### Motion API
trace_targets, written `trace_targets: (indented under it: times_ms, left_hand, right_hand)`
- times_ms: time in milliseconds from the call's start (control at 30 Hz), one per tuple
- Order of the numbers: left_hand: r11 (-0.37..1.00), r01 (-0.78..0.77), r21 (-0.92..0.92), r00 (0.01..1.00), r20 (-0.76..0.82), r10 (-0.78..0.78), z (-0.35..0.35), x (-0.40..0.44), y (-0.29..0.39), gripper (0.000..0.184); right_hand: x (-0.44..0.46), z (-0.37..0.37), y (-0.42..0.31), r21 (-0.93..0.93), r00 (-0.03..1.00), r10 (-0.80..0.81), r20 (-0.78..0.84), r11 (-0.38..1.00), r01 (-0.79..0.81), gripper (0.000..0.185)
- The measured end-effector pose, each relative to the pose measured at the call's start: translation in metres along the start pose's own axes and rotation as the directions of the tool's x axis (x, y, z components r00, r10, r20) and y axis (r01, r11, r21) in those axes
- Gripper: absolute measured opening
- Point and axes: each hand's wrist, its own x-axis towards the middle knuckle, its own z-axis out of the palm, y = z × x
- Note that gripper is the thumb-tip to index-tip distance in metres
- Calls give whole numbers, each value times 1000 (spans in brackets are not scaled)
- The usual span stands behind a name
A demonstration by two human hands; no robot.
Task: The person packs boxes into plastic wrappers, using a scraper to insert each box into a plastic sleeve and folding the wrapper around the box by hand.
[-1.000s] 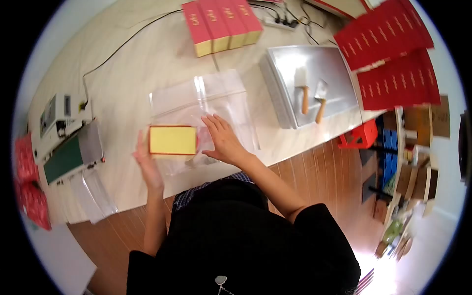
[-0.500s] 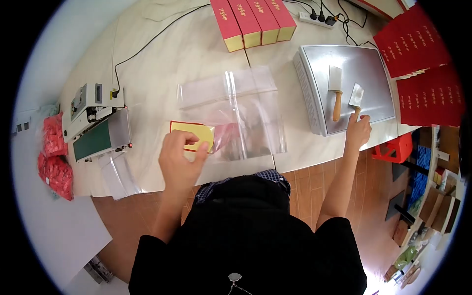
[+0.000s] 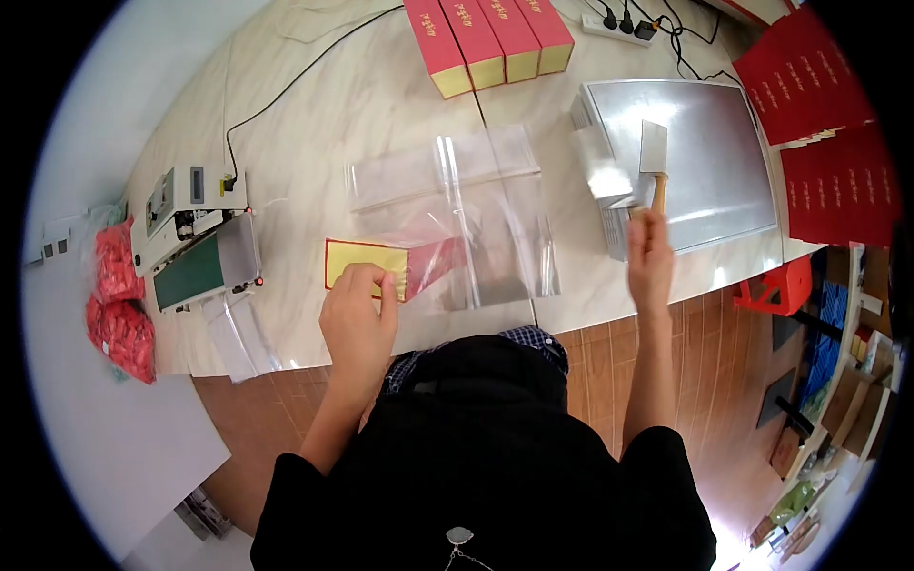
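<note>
A red-and-yellow box (image 3: 357, 255) lies on the table, its right part within clear plastic film (image 3: 500, 224). Over the box's near edge is my left hand (image 3: 357, 314), thumb and fingers drawn together; whatever they pinch is hidden. My right hand (image 3: 651, 262) grips the handle of a scraper (image 3: 602, 169), whose blade is smeared by motion just off the metal plate's left edge. A second scraper (image 3: 654, 147) with a wooden handle lies on the flat metal-topped plate (image 3: 719, 157), partly behind my right hand.
Several red boxes (image 3: 476, 38) stand at the back. Stacked red boxes (image 3: 838, 181) are at the right. A machine with a green belt (image 3: 195, 266) stands at the left, beside clear bags (image 3: 238, 338). A power strip (image 3: 619, 33) and cables lie behind the plate.
My right hand has lifted the scraper off the metal plate and brought it left. My left hand has shifted slightly on the box, and its fingers have closed together.
</note>
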Motion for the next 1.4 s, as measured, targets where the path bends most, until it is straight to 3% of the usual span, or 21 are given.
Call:
trace_targets:
  times_ms: [100, 200, 300, 400, 533, 900, 967, 1000, 1067, 1100, 1167, 1400]
  left_hand:
    - [1000, 16, -12, 1000, -7, -17, 2, 1, -10, 12]
    - [999, -23, -23, 997, -75, 21, 6, 1, -20, 10]
    - [999, 23, -48, 999, -48, -25, 4, 2, -23, 10]
    - [992, 70, -104, 997, -26, -73, 2, 3, -25, 11]
    - [997, 5, -82, 999, -48, -9, 11, 3, -37, 14]
    - [989, 28, -144, 996, -83, -41, 2, 4, -39, 15]
    - [988, -124, -95, 991, -61, 118, -10, 3, -43, 14]
    - [988, -121, -97, 991, -63, 115, -13, 2, -46, 14]
    - [943, -267, -199, 958, 50, 282, -17, 0, -52, 17]
    - [944, -263, -200, 960, 47, 277, -17, 0, -57, 17]
    - [859, -471, -199, 869, 58, 491, -16, 2, -67, 21]
    - [847, -517, -128, 846, 75, 528, -17, 10, -84, 20]
  right_hand:
    - [-19, 13, -39, 140, 944, -223, 243, 971, 194, 20]
    - [-28, 17, -66, 225, 809, -447, 381, 894, 388, 22]
    - [-30, 16, -84, 264, 682, -526, 508, 849, 458, 19]
    - [-32, 22, -88, 293, 639, -567, 520, 821, 489, 20]
    - [-33, 21, -100, 249, 611, -558, 562, 818, 519, 18]
    - [-42, 27, -134, 156, 601, -557, 573, 794, 587, 16]
    - [-43, 31, -138, 152, 594, -561, 577, 788, 596, 16]
    - [-44, 34, -140, 153, 586, -568, 578, 781, 606, 16]
    - [-45, 40, -145, 154, 577, -575, 580, 773, 615, 16]
    - [-45, 43, -147, 154, 573, -580, 579, 768, 621, 16]
    - [-47, 49, -151, 162, 568, -583, 580, 767, 621, 16]
    - [-45, 59, -156, 147, 545, -592, 594, 746, 650, 18]
